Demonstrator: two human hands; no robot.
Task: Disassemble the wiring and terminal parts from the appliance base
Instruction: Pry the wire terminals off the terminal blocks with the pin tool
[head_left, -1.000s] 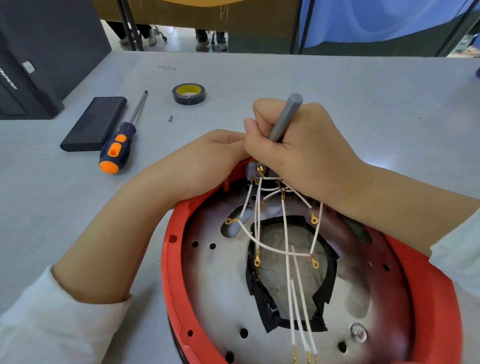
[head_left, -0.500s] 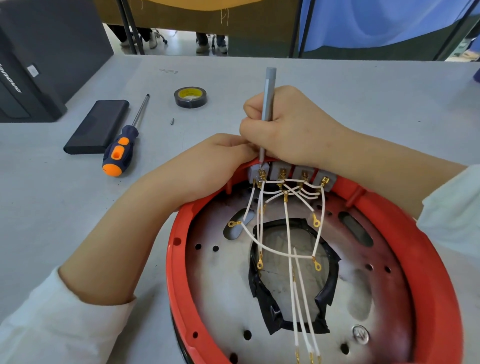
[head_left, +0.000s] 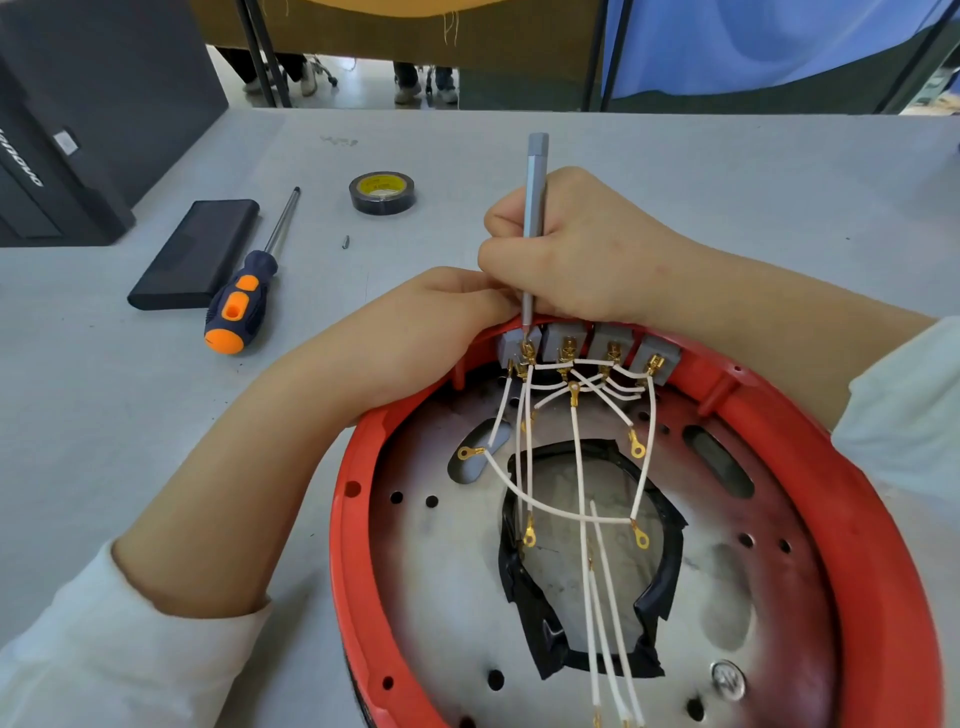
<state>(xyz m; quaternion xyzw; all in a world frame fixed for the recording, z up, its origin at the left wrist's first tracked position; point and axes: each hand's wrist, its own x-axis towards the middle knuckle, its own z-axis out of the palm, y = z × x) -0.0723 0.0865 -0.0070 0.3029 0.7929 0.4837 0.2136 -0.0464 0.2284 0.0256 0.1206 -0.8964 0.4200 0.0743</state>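
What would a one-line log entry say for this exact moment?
step: loosening terminal | right hand: grips slim grey screwdriver, tip on leftmost terminal block | left hand: rests on red base rim | white wires: attached

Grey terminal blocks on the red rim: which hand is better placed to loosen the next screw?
Right. The right hand already grips the slim grey screwdriver, tip on the leftmost terminal block. The left hand rests on the red rim, likely steadying it.
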